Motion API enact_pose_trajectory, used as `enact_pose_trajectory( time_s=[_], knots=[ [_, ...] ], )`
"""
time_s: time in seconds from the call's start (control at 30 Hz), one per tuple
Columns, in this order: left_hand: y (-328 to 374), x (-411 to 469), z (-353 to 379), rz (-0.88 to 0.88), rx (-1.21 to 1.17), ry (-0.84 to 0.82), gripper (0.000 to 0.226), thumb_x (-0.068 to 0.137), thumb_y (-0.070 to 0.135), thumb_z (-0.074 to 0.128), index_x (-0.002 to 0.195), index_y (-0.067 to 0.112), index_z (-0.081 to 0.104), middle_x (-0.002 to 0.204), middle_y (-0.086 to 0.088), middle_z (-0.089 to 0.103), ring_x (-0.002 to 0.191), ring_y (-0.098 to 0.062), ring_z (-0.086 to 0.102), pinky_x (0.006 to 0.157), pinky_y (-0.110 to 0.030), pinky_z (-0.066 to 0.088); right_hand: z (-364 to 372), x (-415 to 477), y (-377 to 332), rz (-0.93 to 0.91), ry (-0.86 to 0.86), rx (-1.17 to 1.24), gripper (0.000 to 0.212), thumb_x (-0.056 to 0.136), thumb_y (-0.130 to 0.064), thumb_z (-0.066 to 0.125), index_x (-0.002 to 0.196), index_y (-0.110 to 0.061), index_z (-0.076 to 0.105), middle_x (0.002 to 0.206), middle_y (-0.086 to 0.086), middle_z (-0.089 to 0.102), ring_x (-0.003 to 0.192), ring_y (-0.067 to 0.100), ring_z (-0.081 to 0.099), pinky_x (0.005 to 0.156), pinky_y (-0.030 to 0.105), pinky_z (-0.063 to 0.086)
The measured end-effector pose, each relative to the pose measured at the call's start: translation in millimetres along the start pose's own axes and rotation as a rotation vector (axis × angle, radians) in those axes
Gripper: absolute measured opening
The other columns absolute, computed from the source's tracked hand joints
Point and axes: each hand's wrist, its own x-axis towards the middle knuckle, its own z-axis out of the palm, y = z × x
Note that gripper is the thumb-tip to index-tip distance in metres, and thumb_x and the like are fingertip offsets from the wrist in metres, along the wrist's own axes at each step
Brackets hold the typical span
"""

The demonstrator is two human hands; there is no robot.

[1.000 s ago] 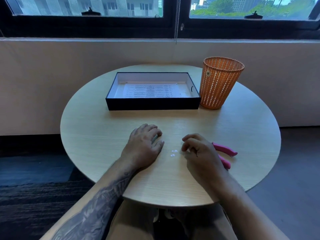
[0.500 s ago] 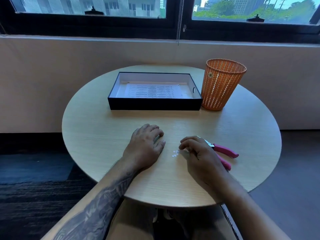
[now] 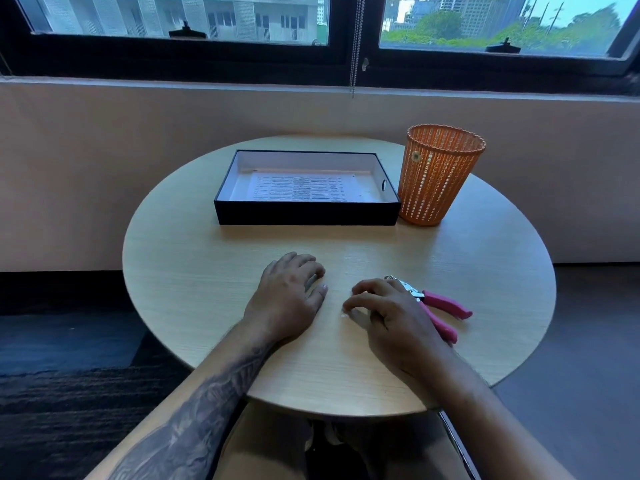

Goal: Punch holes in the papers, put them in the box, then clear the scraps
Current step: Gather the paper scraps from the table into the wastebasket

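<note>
A black box (image 3: pixel 306 213) with white inside stands at the back of the round table, and printed papers (image 3: pixel 299 189) lie flat in it. My left hand (image 3: pixel 287 301) rests palm down on the table, fingers slightly apart, holding nothing. My right hand (image 3: pixel 388 311) is curled over the small white paper scraps (image 3: pixel 344 313), its fingertips on them; most scraps are hidden under the fingers. The pink-handled hole punch (image 3: pixel 438 306) lies on the table just right of my right hand, untouched.
An orange mesh waste basket (image 3: pixel 438 174) stands upright right of the box, touching its corner. The wooden table (image 3: pixel 194 271) is round, its near edge below my forearms. A wall and window sill lie behind it.
My right hand has slid left over the scraps, covering them and uncovering the punch's metal head. The left hand has stayed put. The view has shifted slightly.
</note>
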Motion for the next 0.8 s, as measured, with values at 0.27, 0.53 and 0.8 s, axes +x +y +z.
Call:
enact_pose_trajectory(
  time_s=[0.27, 0.53, 0.8],
  knots=[
    [0, -1, -1, 0.006, 0.003, 0.005, 0.028, 0.095, 0.041, 0.052, 0.118, 0.028, 0.061, 0.137, 0.008, 0.053, 0.134, -0.016, 0.038, 0.113, -0.037, 0.024, -10, -4, -11, -0.105, -0.106, -0.041, 0.027, 0.097, -0.052, 0.051, 0.113, -0.044, 0.072, 0.136, -0.015, 0.058, 0.129, 0.003, 0.043, 0.1, 0.027, 0.041],
    [1, -1, -2, 0.001, -0.013, 0.009, 0.027, 0.095, 0.041, 0.052, 0.117, 0.028, 0.061, 0.136, 0.009, 0.054, 0.134, -0.016, 0.039, 0.113, -0.038, 0.025, -12, -2, -8, 0.065, 0.021, 0.091, 0.027, 0.098, -0.016, 0.057, 0.118, -0.026, 0.07, 0.113, -0.013, 0.059, 0.106, 0.002, 0.057, 0.089, 0.027, 0.053],
    [4, -1, -5, 0.002, -0.012, 0.015, 0.028, 0.096, 0.039, 0.053, 0.119, 0.026, 0.062, 0.137, 0.008, 0.054, 0.134, -0.016, 0.038, 0.111, -0.035, 0.024, -20, 2, -22, -0.024, -0.146, -0.111, 0.024, 0.1, -0.034, 0.055, 0.12, -0.037, 0.068, 0.115, -0.017, 0.057, 0.107, 0.003, 0.05, 0.083, 0.02, 0.046]
  ],
)
